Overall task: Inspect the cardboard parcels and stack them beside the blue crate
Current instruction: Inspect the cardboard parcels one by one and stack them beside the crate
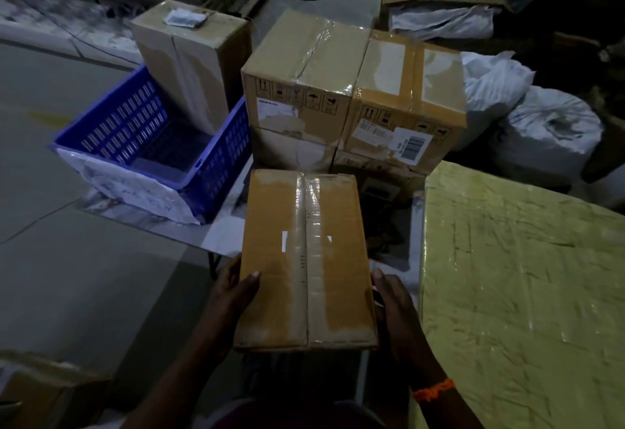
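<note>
1. Held parcel (306, 259): brown cardboard, long and narrow, taped seam running down the middle of its top face, away from the person. It sits low centre in the view, its far end just in front of the stacked parcels
2. Left hand (233, 293): grips the parcel's left side near the near end. The thumb lies on the top face; the fingers go round the side and are hidden
3. Right hand (394, 303): grips the right side at about the same level, thumb at the top edge, fingers curled against the side wall. Orange band (433, 389) on this wrist
4. Cannot tell whether the parcel's underside rests on anything
5. Blue crate (125, 127): slotted plastic, to the left of the held parcel and beyond it. An upright parcel (192, 66) stands in its far corner, label on top. White plastic sheet (135, 188) hangs over its near corner
6. Stack just right of the crate: left top parcel (301, 69) and right top parcel (409, 97) sit side by side, touching, each on a lower parcel
7. Right foreground: large yellow-green wrapped bundle (517, 293). White sacks (548, 130) behind it
8. Light is dim; labels unreadable
</note>
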{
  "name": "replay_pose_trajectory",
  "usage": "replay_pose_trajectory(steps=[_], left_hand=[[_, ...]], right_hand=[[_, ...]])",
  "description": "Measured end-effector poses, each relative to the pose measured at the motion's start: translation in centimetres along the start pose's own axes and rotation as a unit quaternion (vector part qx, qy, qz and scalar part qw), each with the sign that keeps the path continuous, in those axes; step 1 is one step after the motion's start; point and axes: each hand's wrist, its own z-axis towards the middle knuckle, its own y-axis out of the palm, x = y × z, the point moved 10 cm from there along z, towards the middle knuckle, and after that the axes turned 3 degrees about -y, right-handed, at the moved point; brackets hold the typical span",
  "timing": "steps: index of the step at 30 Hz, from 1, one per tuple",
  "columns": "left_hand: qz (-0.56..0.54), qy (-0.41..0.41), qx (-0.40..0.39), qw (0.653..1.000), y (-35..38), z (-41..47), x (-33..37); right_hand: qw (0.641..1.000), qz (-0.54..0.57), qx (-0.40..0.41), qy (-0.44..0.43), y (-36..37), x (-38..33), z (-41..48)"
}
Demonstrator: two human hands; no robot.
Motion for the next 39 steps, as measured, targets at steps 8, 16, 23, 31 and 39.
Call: replay_pose_trajectory(steps=[8,16,23,31,39], left_hand=[[0.075,0.012,0.027,0.997,-1.0,1.2,1.1],[0.162,0.008,0.077,0.984,-1.3,7.1,5.9],[0.171,0.031,0.019,0.985,2.0,6.9,8.0],[0.04,0.063,0.081,0.994,2.2,4.2,10.8],[-0.137,0.064,0.115,0.982,3.7,2.7,11.8]], right_hand=[[0.999,-0.031,-0.008,-0.013,0.0,-0.6,2.3],[0.997,-0.059,-0.046,-0.016,1.8,-3.9,9.3],[0.997,-0.017,-0.075,-0.019,4.1,-6.5,9.9],[0.992,0.053,-0.004,-0.119,0.7,-11.0,4.9],[0.975,0.094,0.056,-0.192,-2.9,-14.0,2.3]])
